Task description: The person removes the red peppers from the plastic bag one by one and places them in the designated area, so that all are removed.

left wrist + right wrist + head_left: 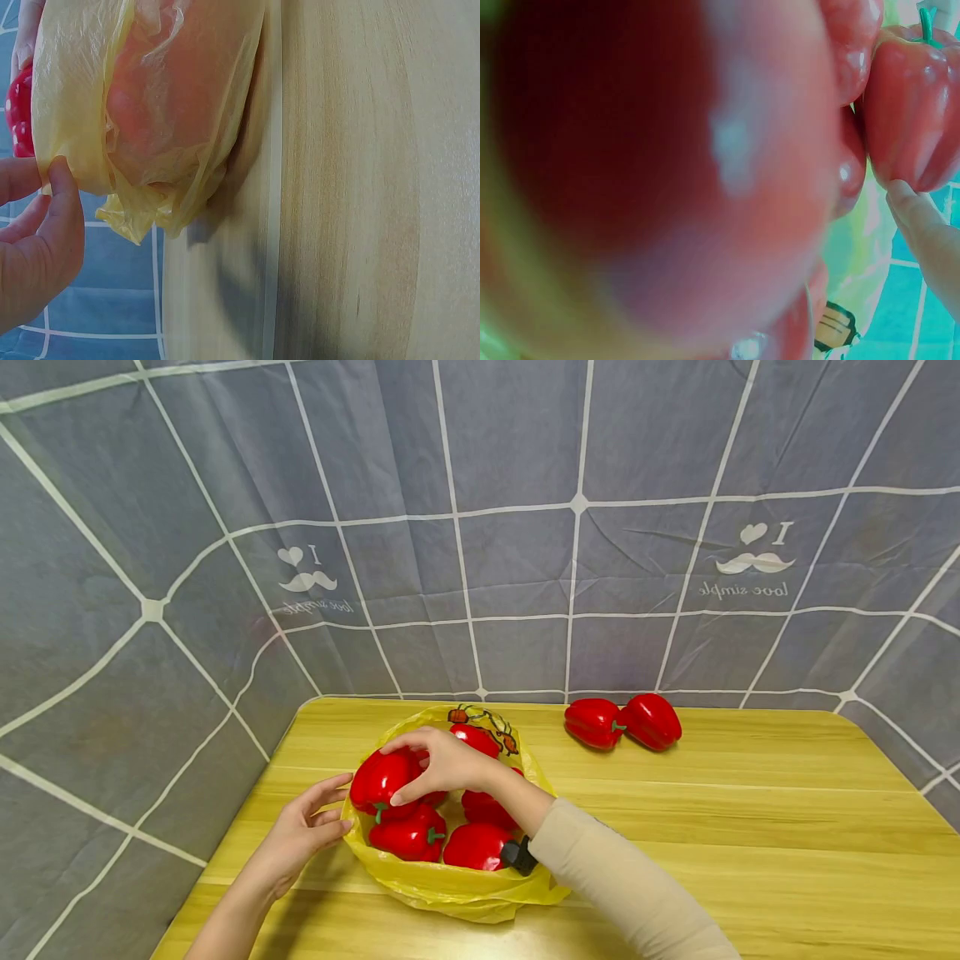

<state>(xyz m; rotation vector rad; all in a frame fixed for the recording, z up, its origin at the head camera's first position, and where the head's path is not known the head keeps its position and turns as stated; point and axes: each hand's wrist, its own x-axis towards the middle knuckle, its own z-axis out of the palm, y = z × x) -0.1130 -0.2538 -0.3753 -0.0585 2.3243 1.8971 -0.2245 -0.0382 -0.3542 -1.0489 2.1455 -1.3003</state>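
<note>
The right hand (446,764) curves its fingers and thumb round a pepper (375,783) at the left side of the yellow bag (450,893), just above another pepper (408,833) inside. The left hand (300,831) pinches the bag's rim between thumb and finger.

The held pepper looks smooth and glossy, so a light fingertip grip could let it slip and knock those below. The bag's film is thin: a hard pull at the one pinched spot could stretch or tear it, and a slack rim could fold inward and snag on the pepper. Weight leaning on the left wall could tip the soft bag and spill its load.

The sleeve (622,885) crosses the bag's right edge, and a black device (519,856) at the wrist partly covers the near pepper (472,846). Two loose peppers (592,723) lie touching on the bench (750,793), toward the grey curtain (517,568).
</note>
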